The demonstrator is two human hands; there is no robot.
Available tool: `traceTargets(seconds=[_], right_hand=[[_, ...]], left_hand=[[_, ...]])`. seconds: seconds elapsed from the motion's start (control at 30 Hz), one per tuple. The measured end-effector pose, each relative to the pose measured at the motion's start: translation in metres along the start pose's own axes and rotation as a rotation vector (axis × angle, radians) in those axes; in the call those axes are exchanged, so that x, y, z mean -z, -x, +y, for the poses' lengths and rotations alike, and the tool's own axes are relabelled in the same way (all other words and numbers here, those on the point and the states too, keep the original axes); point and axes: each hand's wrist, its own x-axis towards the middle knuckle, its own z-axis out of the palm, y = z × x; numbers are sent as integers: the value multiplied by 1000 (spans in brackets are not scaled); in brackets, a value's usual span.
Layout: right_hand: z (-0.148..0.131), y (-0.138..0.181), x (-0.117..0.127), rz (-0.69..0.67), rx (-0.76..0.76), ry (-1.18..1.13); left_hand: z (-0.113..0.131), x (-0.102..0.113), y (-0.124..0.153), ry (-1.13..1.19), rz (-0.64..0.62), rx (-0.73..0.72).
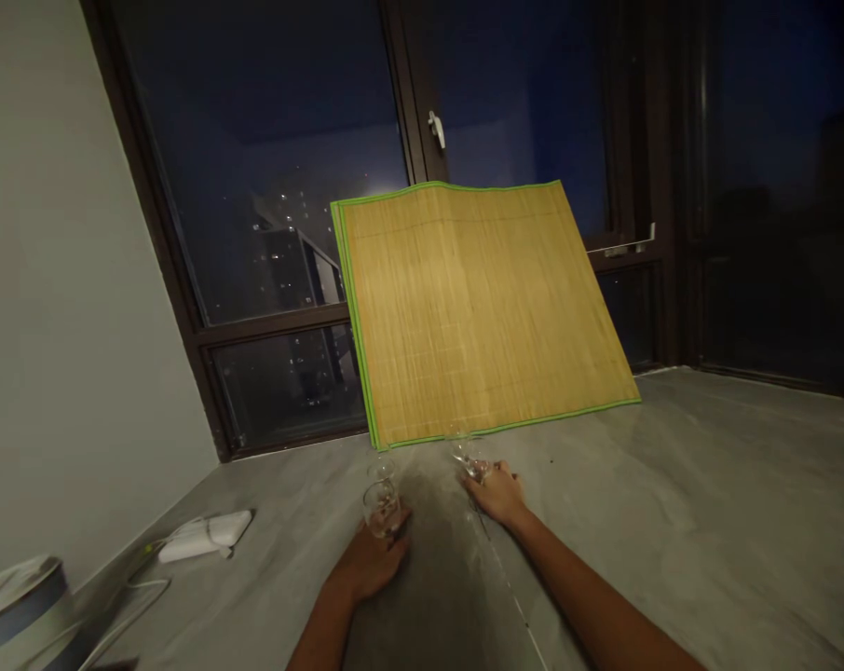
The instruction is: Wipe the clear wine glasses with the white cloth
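Note:
My left hand (376,559) is closed around the lower part of a clear drinking glass (381,505), low over the grey surface. Just beyond that one, the rim of a second clear glass (380,468) shows. To the right, my right hand (497,491) grips another clear glass (469,458), which tilts away to the left. Glare and blur hide the exact outlines of the glasses. Behind both hands, a bamboo mat (478,308) with green edging leans up against the window.
The grey surface (708,522) stretches under everything and shows a pale line near my right arm. At left lie a white power strip (209,536) with a cable and a striped round container (20,615). Dark-framed windows (289,317) and a white handle (437,130) stand behind.

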Motion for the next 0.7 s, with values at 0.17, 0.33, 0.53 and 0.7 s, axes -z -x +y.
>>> traceTargets(seconds=[0.17,0.33,0.53,0.7], right_hand=[[1,-2,-2,20,-24,-12],[-5,1,0,24,-43,-66],[-52,10,-17,43,-36,-106],[-93,25,-39,61,-21,-70]], left_hand=[[6,3,1,-10,-16,22],[9,4,2,-8,-10,16],[5,4,1,-16,22,1],[-2,5,3,-5,45,-13]])
